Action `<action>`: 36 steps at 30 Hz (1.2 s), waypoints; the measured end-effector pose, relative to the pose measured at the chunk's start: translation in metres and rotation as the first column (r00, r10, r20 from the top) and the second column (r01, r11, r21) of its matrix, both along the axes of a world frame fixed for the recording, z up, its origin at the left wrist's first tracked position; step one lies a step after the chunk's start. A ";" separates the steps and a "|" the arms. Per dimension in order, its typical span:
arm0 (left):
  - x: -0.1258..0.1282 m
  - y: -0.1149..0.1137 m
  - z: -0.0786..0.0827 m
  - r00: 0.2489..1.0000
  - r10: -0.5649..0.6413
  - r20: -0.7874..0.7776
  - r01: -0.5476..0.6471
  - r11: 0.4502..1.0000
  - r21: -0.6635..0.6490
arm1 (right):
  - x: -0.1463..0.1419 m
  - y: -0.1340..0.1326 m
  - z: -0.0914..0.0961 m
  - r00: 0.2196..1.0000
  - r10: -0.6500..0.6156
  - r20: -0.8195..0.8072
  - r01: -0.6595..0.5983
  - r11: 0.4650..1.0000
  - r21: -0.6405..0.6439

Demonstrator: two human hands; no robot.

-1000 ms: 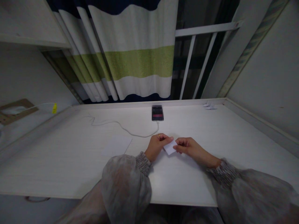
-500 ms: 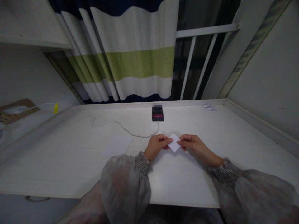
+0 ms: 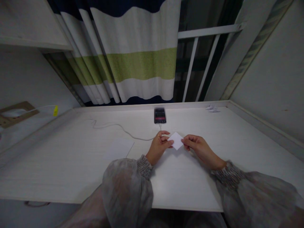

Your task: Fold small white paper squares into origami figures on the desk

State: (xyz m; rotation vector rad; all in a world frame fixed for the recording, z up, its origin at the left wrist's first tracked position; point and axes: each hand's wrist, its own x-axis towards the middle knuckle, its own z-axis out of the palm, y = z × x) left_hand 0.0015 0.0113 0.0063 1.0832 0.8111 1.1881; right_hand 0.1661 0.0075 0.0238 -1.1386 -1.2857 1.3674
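A small white square of paper [image 3: 176,141] is held up over the desk, turned so its corners point up, down and to the sides. My left hand [image 3: 159,145] pinches its left corner between thumb and fingers, with the upper fingers lifted away from the paper. At the right corner, my right hand [image 3: 196,145] grips the paper with thumb and forefinger. Whether the square is folded in layers, I cannot make out. Behind my left hand lies a phone [image 3: 160,115] with a cable plugged into its near end.
The white cable [image 3: 123,129] runs leftward across the white desk [image 3: 185,186]. A flat white sheet [image 3: 117,148] lies left of my hands. Small crumpled or folded paper pieces [image 3: 212,109] sit at the back right. A striped curtain [image 3: 142,63] hangs behind.
The paper has risen slightly, away from me. The upper fingers of my left hand have lifted and spread off it, while my right hand keeps its pinch.
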 end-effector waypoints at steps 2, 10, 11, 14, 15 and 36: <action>0.000 -0.001 -0.001 0.999 -0.046 0.017 0.045 0.996 0.080 | 0.002 0.000 0.000 0.999 -0.014 -0.042 0.013 1.000 -0.023; -0.002 -0.004 -0.005 0.986 -0.053 -0.160 0.084 0.978 0.192 | 0.001 -0.001 0.000 0.992 -0.010 -0.127 0.001 0.997 -0.075; -0.002 -0.003 -0.005 0.986 -0.054 -0.157 0.084 0.978 0.193 | 0.001 -0.001 0.000 0.991 -0.010 -0.131 0.000 0.997 -0.072; -0.002 -0.002 -0.006 0.987 -0.050 -0.150 0.076 0.981 0.177 | 0.001 -0.002 0.001 0.990 -0.006 -0.141 -0.004 0.997 -0.071; -0.002 -0.002 -0.006 0.989 -0.052 -0.142 0.075 0.983 0.165 | 0.001 -0.002 0.001 0.990 -0.004 -0.144 -0.007 0.997 -0.074; 0.002 -0.005 -0.010 0.997 -0.014 -0.078 0.030 0.978 0.206 | -0.001 -0.002 -0.004 0.958 0.036 -0.285 -0.100 0.972 -0.213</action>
